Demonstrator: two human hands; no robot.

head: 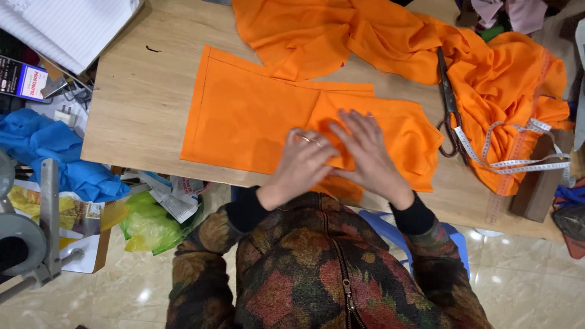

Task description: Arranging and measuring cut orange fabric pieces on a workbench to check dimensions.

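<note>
Orange cloth (256, 116) on pale wood table (140, 103); blue fabric (55, 155) at nine o'clock; jacket sleeves (201, 268) seemingly floral, red-green.

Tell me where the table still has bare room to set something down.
Bare wood on the table lies left of the cut orange panel. A narrow strip runs along the near edge below the scissors. The far right is crowded with bunched orange fabric and a measuring tape; both hands press the panel.

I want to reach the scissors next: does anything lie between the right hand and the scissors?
Nothing visible does. The right hand presses on the cut orange cloth; only that flat cloth and bare table separate it from the scissors.
</note>
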